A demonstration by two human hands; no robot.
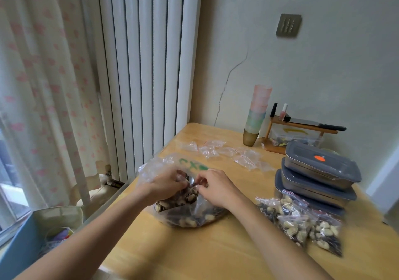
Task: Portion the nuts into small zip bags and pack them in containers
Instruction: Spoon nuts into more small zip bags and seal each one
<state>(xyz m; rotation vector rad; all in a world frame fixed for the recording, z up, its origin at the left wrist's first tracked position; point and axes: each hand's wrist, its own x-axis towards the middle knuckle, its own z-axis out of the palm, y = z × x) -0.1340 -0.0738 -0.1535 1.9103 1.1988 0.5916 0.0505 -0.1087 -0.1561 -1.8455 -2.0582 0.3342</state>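
A large clear plastic bag of nuts [190, 215], with green print on its top, lies on the wooden table [194, 253]. My left hand [166, 184] and my right hand [216, 185] are both at its open mouth, fingers curled and pinching a small zip bag between them above the nuts; the small bag is mostly hidden. Several filled small zip bags [302, 223] of peanuts and dark seeds lie to the right. Behind them stand three stacked steel containers with grey lids [319, 171]. Several empty small zip bags [228, 152] are scattered at the far side.
A stack of pastel cups [258, 115] and a small wooden rack [302, 128] with bottles stand at the back by the wall. A white radiator [146, 64] and a curtain are left of the table. A blue bin [32, 241] sits on the floor at lower left.
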